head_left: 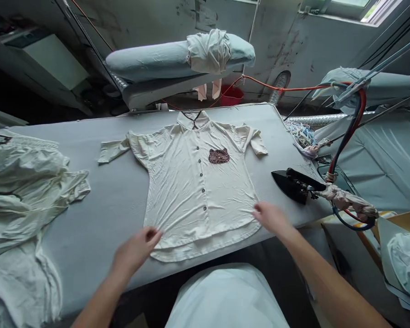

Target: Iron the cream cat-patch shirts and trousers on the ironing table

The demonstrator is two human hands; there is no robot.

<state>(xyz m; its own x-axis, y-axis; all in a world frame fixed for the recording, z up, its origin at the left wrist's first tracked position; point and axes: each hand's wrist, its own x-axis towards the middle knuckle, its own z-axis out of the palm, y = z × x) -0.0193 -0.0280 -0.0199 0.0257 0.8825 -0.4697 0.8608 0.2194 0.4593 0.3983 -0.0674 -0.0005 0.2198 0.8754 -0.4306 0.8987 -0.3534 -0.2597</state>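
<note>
Far left: a pile (23, 205) of pale garments, loose and rumpled, on the table (95, 223). It looks soft and limp; lifted by one edge, it would probably sag and drag its neighbours.

Next, the left hand (131, 253): thumb and fingers closed in a pinch on the shirt's side edge, just above the hem. Creases fan from that point up across the cloth.

Centre: the shirt (177, 187), front up on the table, collar (193, 119) away from the person, hem (205, 248) near the close edge. Judged light, thin and very limp, with some slip against the cover. It is not fragile, but wrinkles easily and would skew if pulled from one side only. Sound holds: both side seams near the hem, level with each other; for lifting, the two shoulders. The row of buttons (201, 175) makes a slightly firmer line. The dark patch (219, 156) on the chest is likely stiffer than the cloth around it and a poor place to pinch.

Right of the shirt, the right hand (273, 221): fingertips pinched on the opposite side edge, slightly blurred.

Far right: the iron (294, 186) on the table, near the right hand, untouched. Judged heavy and rigid, possibly hot; take by the handle only, minding the hoses (350, 130) behind it
</note>
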